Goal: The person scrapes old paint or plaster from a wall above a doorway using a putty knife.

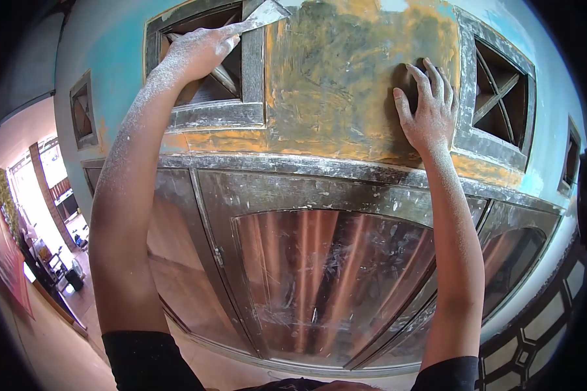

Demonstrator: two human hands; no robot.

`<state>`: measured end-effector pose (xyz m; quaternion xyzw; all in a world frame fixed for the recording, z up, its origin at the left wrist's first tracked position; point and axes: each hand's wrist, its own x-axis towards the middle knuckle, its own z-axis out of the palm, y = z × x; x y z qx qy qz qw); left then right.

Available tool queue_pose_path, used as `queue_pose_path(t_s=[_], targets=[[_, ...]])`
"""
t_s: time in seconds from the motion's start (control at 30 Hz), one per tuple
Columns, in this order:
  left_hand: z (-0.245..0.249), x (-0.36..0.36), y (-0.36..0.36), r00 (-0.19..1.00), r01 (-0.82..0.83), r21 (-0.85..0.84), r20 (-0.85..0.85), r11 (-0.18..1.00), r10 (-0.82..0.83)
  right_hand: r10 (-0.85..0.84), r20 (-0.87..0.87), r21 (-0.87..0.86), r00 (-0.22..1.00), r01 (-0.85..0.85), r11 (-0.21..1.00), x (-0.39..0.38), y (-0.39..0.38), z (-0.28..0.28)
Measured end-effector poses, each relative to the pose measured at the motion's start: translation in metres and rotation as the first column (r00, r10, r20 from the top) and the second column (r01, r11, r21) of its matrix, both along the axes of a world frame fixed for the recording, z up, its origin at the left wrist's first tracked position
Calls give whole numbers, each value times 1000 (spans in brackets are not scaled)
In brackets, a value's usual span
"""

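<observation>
My left hand [199, 53], dusted white, is closed round the handle of a scraper [265, 14] at the upper left. The scraper's broad whitish blade lies by the top right corner of a dark wooden vent frame [253, 78], at the edge of the wall patch. My right hand [429, 107] is raised with its fingers spread, near or against the right side of the brown and orange wall patch [346, 85]; no object shows in it. White dust covers both forearms.
Below the patch runs a worn wooden ledge [293, 163] over glass panels [332, 280] with reddish curtains behind. Another vent with crossed bars [496, 94] sits at the right. A bright doorway [49, 169] opens at the far left, and a dark patterned grille [541, 326] stands lower right.
</observation>
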<state>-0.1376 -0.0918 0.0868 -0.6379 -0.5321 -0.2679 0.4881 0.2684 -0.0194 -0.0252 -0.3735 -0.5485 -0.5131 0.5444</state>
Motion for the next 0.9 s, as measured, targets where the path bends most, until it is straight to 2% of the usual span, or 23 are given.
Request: queue_pose_path(t_s=[0.03, 0.07, 0.13, 0.2, 0.27, 0.4, 0.5, 0.57, 0.63, 0.73, 0.8, 0.83, 0.87, 0.9], targets=[[0, -4, 5, 997, 55, 69, -49, 996, -52, -1, 1, -3, 1000, 1, 1000, 0, 0, 0], [0, -8, 10, 997, 55, 66, -50, 996, -52, -4, -5, -4, 1000, 4, 1000, 0, 0, 0], [-9, 9, -7, 996, 72, -34, 51, 997, -70, -6, -11, -5, 1000, 6, 1000, -1, 0, -1], [-21, 22, -8, 997, 0, -63, 78, 998, 5, -10, -13, -18, 1000, 10, 1000, 0, -1, 0], [-39, 49, -19, 983, 65, -42, 172, 997, -57, -21, -14, -19, 1000, 21, 1000, 1, -1, 0], [-55, 99, -16, 956, 149, 17, 252, 989, -148, -23, -14, -25, 1000, 23, 999, -1, -1, -1], [-55, 130, -20, 931, 181, -57, 333, 982, -152, -4, -1, -13, 1000, 4, 1000, 0, -1, 1], [-57, 142, -19, 873, 310, -46, 408, 950, -266, -6, 7, -18, 1000, 6, 1000, 0, -1, 1], [-64, 150, -9, 839, 356, -29, 449, 934, -306, -14, 12, -24, 1000, 14, 1000, 0, -2, -1], [-71, 157, 4, 760, 461, 21, 507, 887, -407, 206, 88, 24, 975, -209, 978, -12, -12, -2], [-75, 162, 10, 686, 546, 78, 530, 834, -498, 315, 123, -93, 941, -305, 948, -30, -32, -6], [-76, 164, 9, 694, 536, 58, 537, 842, -479, 452, 148, -179, 880, -425, 887, -39, -40, -3], [-77, 167, 9, 693, 539, 60, 535, 840, -483, 640, 129, -297, 757, -586, 754, -49, -45, 2], [-78, 169, 8, 682, 579, 65, 508, 813, -526, 733, 0, -432, 680, -661, 613, -59, -57, 6]])
